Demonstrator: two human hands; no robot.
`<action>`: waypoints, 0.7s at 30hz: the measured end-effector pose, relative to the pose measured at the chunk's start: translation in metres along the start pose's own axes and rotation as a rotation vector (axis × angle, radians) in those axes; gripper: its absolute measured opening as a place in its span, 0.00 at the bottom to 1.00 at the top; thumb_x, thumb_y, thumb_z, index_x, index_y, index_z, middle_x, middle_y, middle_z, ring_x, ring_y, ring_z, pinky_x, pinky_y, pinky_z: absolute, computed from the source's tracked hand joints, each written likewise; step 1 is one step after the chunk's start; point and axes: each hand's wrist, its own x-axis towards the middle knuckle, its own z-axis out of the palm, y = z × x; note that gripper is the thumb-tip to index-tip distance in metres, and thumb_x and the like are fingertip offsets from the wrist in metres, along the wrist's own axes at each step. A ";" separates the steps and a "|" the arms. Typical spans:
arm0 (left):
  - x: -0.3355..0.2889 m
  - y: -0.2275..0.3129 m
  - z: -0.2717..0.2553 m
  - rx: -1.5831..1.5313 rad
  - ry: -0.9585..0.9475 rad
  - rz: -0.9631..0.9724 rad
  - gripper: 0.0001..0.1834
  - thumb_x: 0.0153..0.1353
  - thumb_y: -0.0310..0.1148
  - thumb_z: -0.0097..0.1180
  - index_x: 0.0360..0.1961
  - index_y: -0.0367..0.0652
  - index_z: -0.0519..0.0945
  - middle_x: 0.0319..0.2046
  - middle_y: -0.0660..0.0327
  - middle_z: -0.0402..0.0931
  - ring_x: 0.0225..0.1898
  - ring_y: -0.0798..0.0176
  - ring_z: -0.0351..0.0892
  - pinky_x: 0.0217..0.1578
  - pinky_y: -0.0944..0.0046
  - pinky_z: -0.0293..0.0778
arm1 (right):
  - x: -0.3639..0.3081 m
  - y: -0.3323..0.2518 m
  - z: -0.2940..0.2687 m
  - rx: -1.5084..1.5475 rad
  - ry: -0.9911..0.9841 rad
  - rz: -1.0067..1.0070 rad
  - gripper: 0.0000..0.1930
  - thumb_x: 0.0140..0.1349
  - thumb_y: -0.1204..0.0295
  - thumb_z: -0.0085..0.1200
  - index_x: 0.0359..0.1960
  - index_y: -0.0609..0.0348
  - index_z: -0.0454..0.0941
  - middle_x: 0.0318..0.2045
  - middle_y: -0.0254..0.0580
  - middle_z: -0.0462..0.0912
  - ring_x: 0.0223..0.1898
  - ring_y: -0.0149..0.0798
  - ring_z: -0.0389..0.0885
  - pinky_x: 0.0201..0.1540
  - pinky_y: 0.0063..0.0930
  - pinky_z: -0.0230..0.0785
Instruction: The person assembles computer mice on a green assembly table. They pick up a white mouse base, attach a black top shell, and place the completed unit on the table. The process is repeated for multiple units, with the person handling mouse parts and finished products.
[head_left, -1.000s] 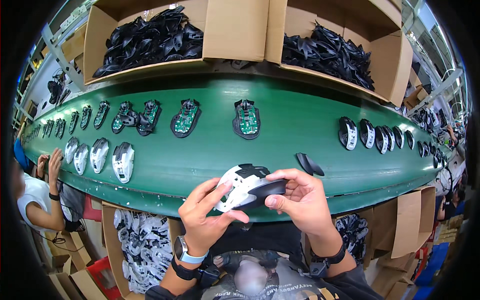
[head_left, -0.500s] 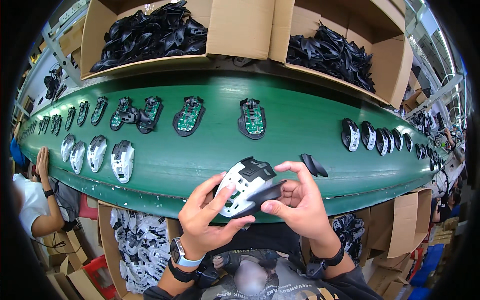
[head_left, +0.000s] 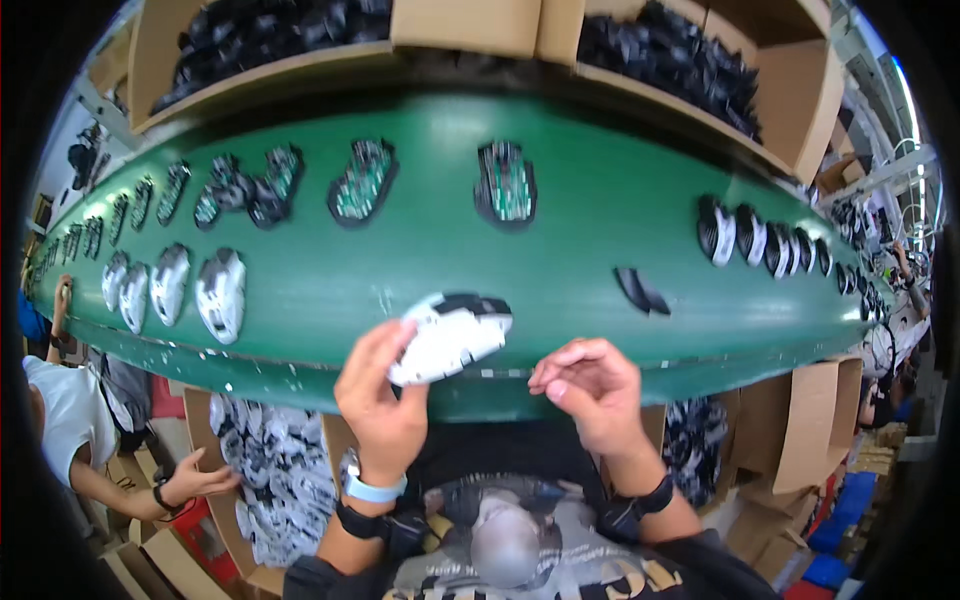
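Note:
My left hand (head_left: 385, 395) grips a white-and-black mouse shell (head_left: 452, 345) by its left end, thumb and fingers around it, just above the near side of the green belt. The shell lies tilted, with its white side toward me and its black part along the upper right. My right hand (head_left: 592, 392) is apart from the shell, fingers loosely bent, with nothing visible in it. Beyond that hand, curved black side pieces (head_left: 642, 290) lie on the belt. Motion blurs the picture somewhat.
On the green belt (head_left: 430, 250) lie mouse bases with circuit boards (head_left: 505, 185), white shells (head_left: 220, 295) and black-and-white shells (head_left: 717, 232). Boxes of black parts (head_left: 670, 60) stand behind. A box of white shells (head_left: 275, 480) is below left, near another person's hand (head_left: 195, 480).
My right hand has come off the shell. My left hand has moved left with the shell and turned it, white side toward me. The other person's hand has reached toward the white-shell box.

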 end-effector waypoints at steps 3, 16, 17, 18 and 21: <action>-0.002 -0.006 0.002 -0.103 -0.003 -0.041 0.23 0.60 0.14 0.64 0.58 0.34 0.85 0.56 0.48 0.80 0.55 0.57 0.82 0.56 0.62 0.78 | -0.016 -0.034 -0.029 -0.093 -0.342 0.345 0.07 0.70 0.81 0.61 0.48 0.65 0.82 0.40 0.44 0.88 0.40 0.35 0.87 0.48 0.32 0.81; -0.001 -0.015 -0.004 -0.185 -0.042 -0.011 0.22 0.64 0.13 0.61 0.61 0.32 0.82 0.58 0.52 0.78 0.59 0.59 0.80 0.61 0.62 0.76 | -0.063 0.112 -0.035 -1.284 -0.451 0.126 0.35 0.63 0.57 0.62 0.70 0.60 0.72 0.67 0.66 0.72 0.70 0.64 0.69 0.72 0.51 0.62; 0.000 -0.016 -0.005 -0.196 -0.048 -0.005 0.22 0.64 0.13 0.61 0.61 0.32 0.82 0.58 0.53 0.78 0.59 0.59 0.80 0.61 0.62 0.76 | -0.044 0.119 -0.026 -1.313 -0.536 0.188 0.34 0.64 0.59 0.62 0.70 0.60 0.72 0.67 0.66 0.72 0.70 0.64 0.68 0.72 0.51 0.62; 0.001 -0.015 -0.006 -0.210 -0.050 -0.001 0.22 0.64 0.13 0.61 0.61 0.32 0.82 0.58 0.53 0.78 0.59 0.59 0.80 0.61 0.62 0.75 | -0.032 0.122 -0.017 -1.345 -0.626 0.253 0.33 0.65 0.60 0.61 0.70 0.59 0.72 0.67 0.66 0.71 0.70 0.64 0.68 0.73 0.51 0.61; 0.001 -0.008 -0.009 -0.258 -0.067 -0.033 0.22 0.65 0.13 0.60 0.61 0.30 0.81 0.59 0.53 0.77 0.60 0.59 0.79 0.62 0.62 0.75 | -0.035 0.138 0.004 -1.359 -0.380 -0.221 0.24 0.63 0.72 0.56 0.62 0.63 0.77 0.59 0.66 0.78 0.60 0.65 0.77 0.66 0.53 0.68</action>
